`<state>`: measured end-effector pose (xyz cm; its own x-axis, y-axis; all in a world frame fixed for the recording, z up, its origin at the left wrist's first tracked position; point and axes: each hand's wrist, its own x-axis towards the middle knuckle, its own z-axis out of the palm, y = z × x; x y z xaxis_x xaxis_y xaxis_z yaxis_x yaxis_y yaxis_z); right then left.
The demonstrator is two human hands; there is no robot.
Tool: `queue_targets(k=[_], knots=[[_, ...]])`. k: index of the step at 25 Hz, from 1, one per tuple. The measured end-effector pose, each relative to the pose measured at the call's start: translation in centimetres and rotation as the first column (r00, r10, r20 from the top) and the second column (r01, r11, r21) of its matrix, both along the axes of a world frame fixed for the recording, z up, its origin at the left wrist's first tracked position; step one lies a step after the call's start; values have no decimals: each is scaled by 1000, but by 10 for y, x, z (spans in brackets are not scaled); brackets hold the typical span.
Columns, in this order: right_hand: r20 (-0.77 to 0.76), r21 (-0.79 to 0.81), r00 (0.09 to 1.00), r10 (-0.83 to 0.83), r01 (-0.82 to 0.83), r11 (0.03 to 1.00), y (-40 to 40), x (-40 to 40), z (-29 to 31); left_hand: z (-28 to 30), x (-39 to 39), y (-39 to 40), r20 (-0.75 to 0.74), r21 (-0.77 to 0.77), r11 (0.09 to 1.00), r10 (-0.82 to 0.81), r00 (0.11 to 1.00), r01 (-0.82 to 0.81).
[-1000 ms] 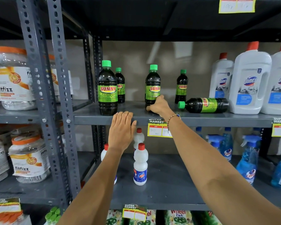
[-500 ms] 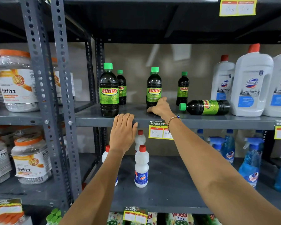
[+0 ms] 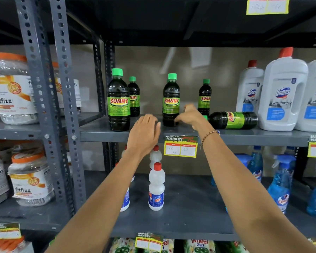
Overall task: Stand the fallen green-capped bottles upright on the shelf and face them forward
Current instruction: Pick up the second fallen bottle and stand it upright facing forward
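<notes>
Four dark green-capped Sunny bottles stand upright on the grey middle shelf [image 3: 102,133]: a front left one [image 3: 119,105], one behind it [image 3: 134,97], a middle one [image 3: 171,101] and a rear one [image 3: 205,97]. A fifth Sunny bottle [image 3: 233,119] lies on its side, cap pointing left, label turned up. My right hand [image 3: 191,116] hovers between the middle bottle and the fallen one, fingertips at the middle bottle's base, and it hides most of the fallen bottle's cap. My left hand [image 3: 144,133] rests flat on the shelf's front edge and holds nothing.
White Domex jugs [image 3: 283,95] stand right of the fallen bottle, almost touching its base. A price tag [image 3: 181,147] hangs on the shelf edge. Small white red-capped bottles [image 3: 156,187] and blue spray bottles [image 3: 281,181] fill the lower shelf. Fitfizz jars [image 3: 11,88] sit in the left bay.
My right hand has come off the middle bottle's base and shifted slightly right toward the fallen bottle's cap. The left hand stays on the shelf edge. The bottles have not moved.
</notes>
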<state>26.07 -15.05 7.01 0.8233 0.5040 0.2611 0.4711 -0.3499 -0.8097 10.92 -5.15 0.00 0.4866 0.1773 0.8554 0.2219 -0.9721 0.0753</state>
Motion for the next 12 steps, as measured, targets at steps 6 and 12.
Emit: queue_targets(k=[6,12], knots=[[-13,-14,997,83,-83,996,1,12,-2,63,40,-3,-216,-642,759,-312,925,106],[-95,98,979,178,-168,981,11,21,-18,60,66,9,-239,-730,680,-354,904,73]])
